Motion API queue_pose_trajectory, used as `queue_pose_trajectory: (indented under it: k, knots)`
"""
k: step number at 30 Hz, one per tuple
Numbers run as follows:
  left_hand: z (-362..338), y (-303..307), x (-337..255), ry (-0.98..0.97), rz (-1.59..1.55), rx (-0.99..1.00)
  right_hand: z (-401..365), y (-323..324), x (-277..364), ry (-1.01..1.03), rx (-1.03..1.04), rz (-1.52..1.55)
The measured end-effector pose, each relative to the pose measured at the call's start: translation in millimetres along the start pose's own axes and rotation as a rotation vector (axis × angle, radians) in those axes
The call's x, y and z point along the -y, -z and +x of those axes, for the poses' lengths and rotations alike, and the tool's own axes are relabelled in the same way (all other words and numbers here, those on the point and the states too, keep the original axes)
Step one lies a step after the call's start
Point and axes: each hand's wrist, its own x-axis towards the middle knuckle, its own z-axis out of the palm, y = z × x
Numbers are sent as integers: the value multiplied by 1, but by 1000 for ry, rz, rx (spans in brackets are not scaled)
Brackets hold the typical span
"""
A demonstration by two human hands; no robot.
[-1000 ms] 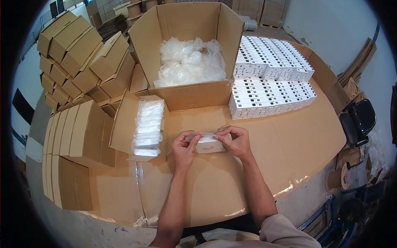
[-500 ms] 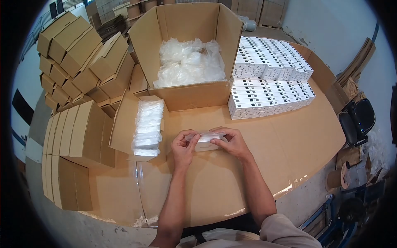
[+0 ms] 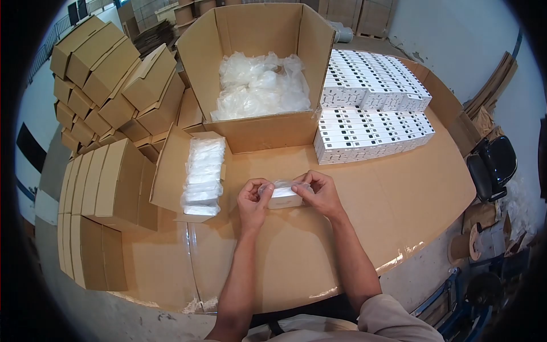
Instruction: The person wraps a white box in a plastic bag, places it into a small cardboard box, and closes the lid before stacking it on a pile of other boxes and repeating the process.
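Note:
A small white box (image 3: 286,200) sits at the middle of the cardboard-covered table, with a clear plastic bag (image 3: 283,184) around its upper part. My left hand (image 3: 252,204) is closed on the bag at the box's left end, thumb pressed against the fingers. At the right end my right hand (image 3: 320,196) pinches the bag's other side, its thumb over the box's top edge. Left of my hands, an open carton (image 3: 171,165) holds a row of bagged white boxes (image 3: 204,174).
A large open carton (image 3: 250,134) full of clear plastic bags (image 3: 262,85) stands at the back. Stacked white boxes (image 3: 373,134) are at its right. Brown cartons (image 3: 108,182) are piled on the left. A black chair (image 3: 493,168) stands beyond the table's right edge.
My right hand has risen slightly, and its thumb has shifted from the box's front face up to the top edge. The left hand has barely moved.

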Motion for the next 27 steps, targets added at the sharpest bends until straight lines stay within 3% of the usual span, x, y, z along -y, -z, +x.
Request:
queue_pose_trajectory:
  k: [8, 14, 17, 20, 27]
  knots:
    - [1, 0, 2, 5, 33, -21, -1, -3, 9, 134, 31, 108]
    - [0, -3, -2, 12, 30, -31, -6, 17, 23, 207, 268, -71]
    - [0, -1, 0, 13, 32, -29, -11, 16, 38, 85, 337, -164]
    - [1, -2, -2, -11, 33, -29, -11, 15, 41, 103, 392, -344]
    - [2, 0, 3, -14, 2, -15, -9, 9, 31, 73, 345, -393]
